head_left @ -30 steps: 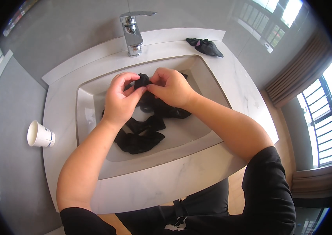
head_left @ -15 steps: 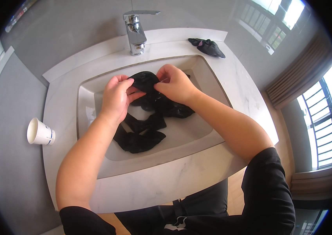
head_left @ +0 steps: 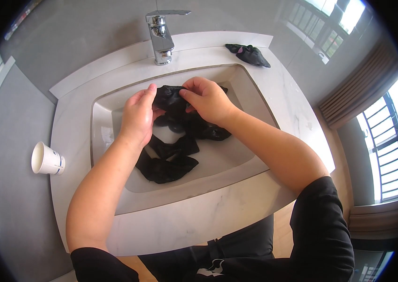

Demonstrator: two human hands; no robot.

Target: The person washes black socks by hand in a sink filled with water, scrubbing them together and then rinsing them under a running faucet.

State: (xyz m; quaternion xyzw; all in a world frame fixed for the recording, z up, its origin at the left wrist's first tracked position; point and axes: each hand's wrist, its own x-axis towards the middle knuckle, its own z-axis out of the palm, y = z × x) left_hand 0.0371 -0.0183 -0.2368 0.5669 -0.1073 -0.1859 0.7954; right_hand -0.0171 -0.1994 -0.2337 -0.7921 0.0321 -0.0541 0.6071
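Both hands are over the sink basin, on a wet black cloth piece that looks like a sock. My left hand is closed at its left edge, thumb pointing up and fingers behind the fabric. From the other side my right hand pinches its upper right edge between thumb and fingers. Below them, more wet black socks lie crumpled in the basin. Part of this pile sits under my right hand and wrist, which hide some of it.
A chrome faucet stands behind the basin. On the back right of the marbled counter lies a bunched black sock. A white paper cup is at the left edge. A grey wall rises behind; a curtain hangs right.
The held sock has gone from stretched between both hands to more bunched. My left thumb has lifted upright, and my right hand has shifted slightly left across the fabric.
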